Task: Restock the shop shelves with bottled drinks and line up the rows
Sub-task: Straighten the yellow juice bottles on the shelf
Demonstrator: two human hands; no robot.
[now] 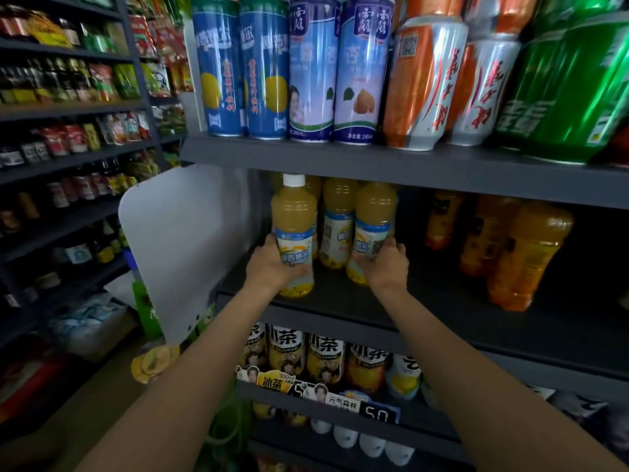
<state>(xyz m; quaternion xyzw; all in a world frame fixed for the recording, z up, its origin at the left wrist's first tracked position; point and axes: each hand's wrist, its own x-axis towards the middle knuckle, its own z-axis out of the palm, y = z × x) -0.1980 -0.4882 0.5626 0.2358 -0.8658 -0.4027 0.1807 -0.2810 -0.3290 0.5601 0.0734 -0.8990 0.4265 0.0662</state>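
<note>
Dark middle shelf (340,301) | left hand (269,264) grips white-capped juice bottle (294,229) — right hand (386,264) grips neighbouring bottle (372,226)

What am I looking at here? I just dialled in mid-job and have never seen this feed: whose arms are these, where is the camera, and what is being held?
There is no machine here: a person is restocking by hand, and the single picture comes from a wide-angle camera worn on their head, looking forward and down. The left hand grips a yellow juice bottle with a white cap at the front edge of the middle shelf. The right hand grips a second yellow juice bottle beside it. More of the same stand behind, with orange bottles further right. Tall cans fill the shelf above; iced tea bottles stand below.
</note>
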